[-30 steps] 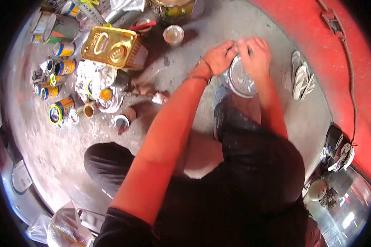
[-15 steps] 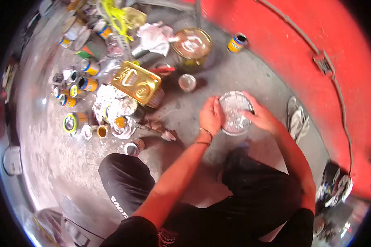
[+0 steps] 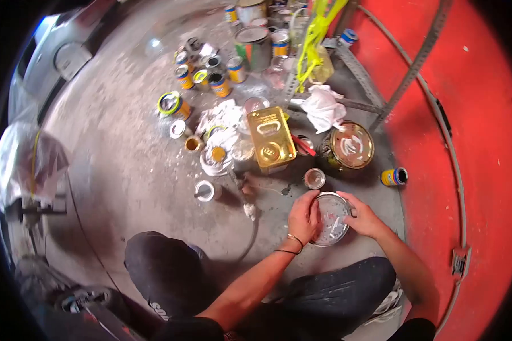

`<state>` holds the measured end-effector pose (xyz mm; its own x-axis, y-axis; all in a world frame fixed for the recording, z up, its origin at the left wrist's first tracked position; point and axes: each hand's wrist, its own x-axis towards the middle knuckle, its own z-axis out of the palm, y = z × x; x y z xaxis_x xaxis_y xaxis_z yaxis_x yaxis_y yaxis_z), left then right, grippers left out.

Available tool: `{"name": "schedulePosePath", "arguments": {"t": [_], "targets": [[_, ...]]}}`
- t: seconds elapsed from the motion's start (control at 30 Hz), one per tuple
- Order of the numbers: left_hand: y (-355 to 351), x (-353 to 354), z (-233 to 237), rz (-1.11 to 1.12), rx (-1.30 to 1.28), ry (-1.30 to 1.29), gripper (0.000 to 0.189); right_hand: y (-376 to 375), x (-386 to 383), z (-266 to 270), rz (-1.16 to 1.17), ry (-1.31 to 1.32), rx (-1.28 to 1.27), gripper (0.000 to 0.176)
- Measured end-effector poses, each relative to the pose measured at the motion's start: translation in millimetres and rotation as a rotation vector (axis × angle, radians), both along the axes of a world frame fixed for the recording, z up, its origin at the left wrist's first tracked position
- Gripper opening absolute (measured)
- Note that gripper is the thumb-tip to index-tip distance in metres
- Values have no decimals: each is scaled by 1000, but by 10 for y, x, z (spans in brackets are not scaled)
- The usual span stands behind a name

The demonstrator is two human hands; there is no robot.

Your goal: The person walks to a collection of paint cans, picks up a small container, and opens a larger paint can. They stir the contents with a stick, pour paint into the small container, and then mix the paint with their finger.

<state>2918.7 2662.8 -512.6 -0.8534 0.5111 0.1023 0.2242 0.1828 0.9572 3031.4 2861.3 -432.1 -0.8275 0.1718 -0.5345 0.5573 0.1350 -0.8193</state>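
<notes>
Evidently, both hands share one object, a round, silvery-rimmed tin with a speckled grey top (image 3: 331,224); it lies on its base near the grey concrete floor (image 3: 148,199), between the person's legs and the paint supplies, though whether it touches the floor cannot be told. The left hand (image 3: 303,217), with dark bands at the wrist, grasps its left side with curled fingers; the right hand (image 3: 363,218) grips its right side, thumb reaching over the rim; holding it from opposite sides probably keeps it level and steady, though how firmly they squeeze cannot be seen.

Just beyond the tin sits a small, clear round cup (image 3: 314,178); farther left stands a gold rectangular metal can (image 3: 269,133), and to the far right a large round can with a brownish lid (image 3: 352,145); such nearness likely puts them within easy reach. A yellow-and-blue can (image 3: 393,177) lies on its side at the right.
</notes>
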Motion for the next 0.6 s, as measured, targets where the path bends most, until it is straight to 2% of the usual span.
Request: {"name": "schedulePosePath", "arguments": {"t": [0.07, 0.13, 0.2, 0.23, 0.33, 0.37, 0.47, 0.53, 0.6], "targets": [[-74, -109, 36, -7, -51, 109, 31, 9, -156, -45, 145, 86, 101, 81], [-127, -48, 8, 102, -66, 35, 29, 78, -318, -160, 290, 238, 242, 74], [-165, 35, 43, 188, -84, -41, 27, 142, -470, -175, 374, 186, 230, 69], [-176, 58, 31, 213, -69, 17, 27, 138, -514, -167, 423, 167, 226, 67], [-175, 85, 43, 247, -41, -57, 28, 23, -589, -38, 512, 164, 528, 63], [-181, 78, 54, 249, -58, -58, 28, -125, -592, -18, 513, 268, 726, 66], [-197, 88, 36, 253, -89, -3, 31, -522, -711, -64, 481, 590, 974, 53], [-215, 103, -172, 282, -112, -75, 36, -774, -807, -164, 441, 669, 1028, 40], [-147, 115, -817, 360, -105, 152, 40, -906, -874, -192, 406, 691, 1047, 31]]}}
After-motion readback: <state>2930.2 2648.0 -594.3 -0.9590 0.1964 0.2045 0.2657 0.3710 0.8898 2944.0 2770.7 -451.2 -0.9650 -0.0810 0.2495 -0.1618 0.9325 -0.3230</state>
